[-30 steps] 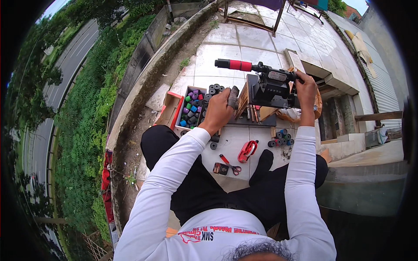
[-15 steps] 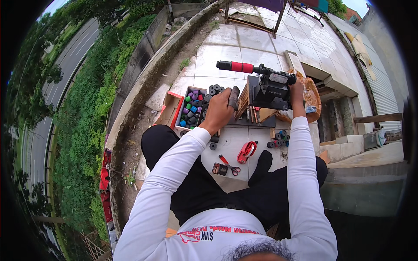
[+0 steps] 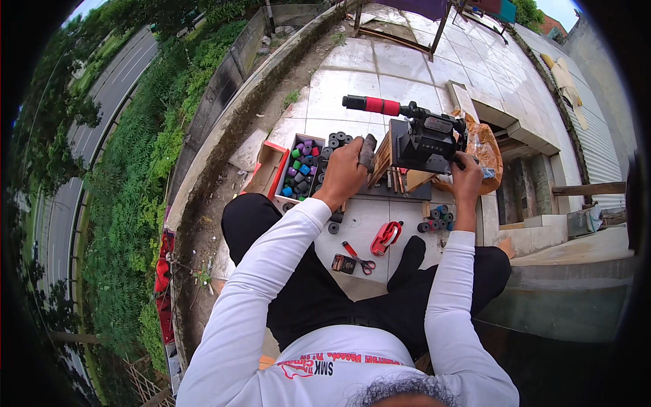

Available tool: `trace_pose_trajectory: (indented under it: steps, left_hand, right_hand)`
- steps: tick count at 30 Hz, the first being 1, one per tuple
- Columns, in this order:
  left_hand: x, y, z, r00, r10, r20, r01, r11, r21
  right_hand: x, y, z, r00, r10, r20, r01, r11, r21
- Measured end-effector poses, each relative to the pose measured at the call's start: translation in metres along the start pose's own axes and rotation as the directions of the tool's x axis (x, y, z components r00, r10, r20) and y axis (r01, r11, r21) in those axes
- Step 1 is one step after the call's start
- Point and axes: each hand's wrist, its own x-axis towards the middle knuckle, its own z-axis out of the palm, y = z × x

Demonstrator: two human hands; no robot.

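Observation:
A black winding machine [image 3: 428, 141] stands on a small wooden stand [image 3: 384, 159] ahead of me. Its spindle points left and carries a red roll [image 3: 382, 106]. My right hand [image 3: 467, 178] is closed around the crank handle [image 3: 461, 163] at the machine's right side, low down. Left of the stand, my left hand [image 3: 346, 171] is closed on a dark grey-brown piece [image 3: 367, 152]; its kind I cannot make out. Just left of that hand is a box [image 3: 279, 184] of small rolls in several colours, with black rolls [image 3: 337, 140] beside it.
On the tiles before me lie a red tape dispenser [image 3: 385, 238], scissors [image 3: 367, 266], a red-and-black cutter [image 3: 349, 249] and a small dark box [image 3: 344, 263]. More rolls [image 3: 436, 218] sit near my right forearm. An orange bag [image 3: 485, 152] stands behind the machine's right side. A low wall [image 3: 224, 129] borders the left.
My right hand has come down and toward me with the crank. My left hand stays almost where it was, still gripping the dark piece.

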Motion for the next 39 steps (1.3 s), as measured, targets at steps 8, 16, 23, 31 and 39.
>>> trace_pose_trajectory:
  steps: [8, 16, 23, 31, 39]
  left_hand:
    - [-0.001, 0.003, -0.001, 1.0, 0.005, -0.002, -0.005, 1.0, -0.027]
    - [0.0, 0.001, 0.001, 1.0, 0.01, 0.002, -0.01, 0.999, -0.043]
    - [0.004, 0.003, -0.001, 0.998, -0.035, -0.045, 0.032, 0.998, -0.055]
    - [0.001, -0.002, -0.001, 0.998, -0.055, -0.025, 0.054, 0.997, -0.048]
    - [0.002, -0.001, 0.001, 0.998, -0.063, 0.009, 0.063, 0.998, -0.01]
  right_hand:
    - [0.007, -0.004, -0.01, 0.999, 0.044, 0.021, -0.044, 0.998, 0.032]
    - [-0.011, -0.008, 0.007, 0.98, -0.092, -0.175, 0.104, 0.993, 0.061]
    - [0.017, -0.016, 0.009, 0.91, -0.218, -0.353, 0.221, 0.975, -0.033]
    - [0.088, -0.021, 0.014, 0.943, -0.283, -0.177, 0.288, 0.958, -0.002]
    - [0.068, 0.03, 0.048, 0.979, -0.201, 0.022, 0.202, 0.977, -0.072]
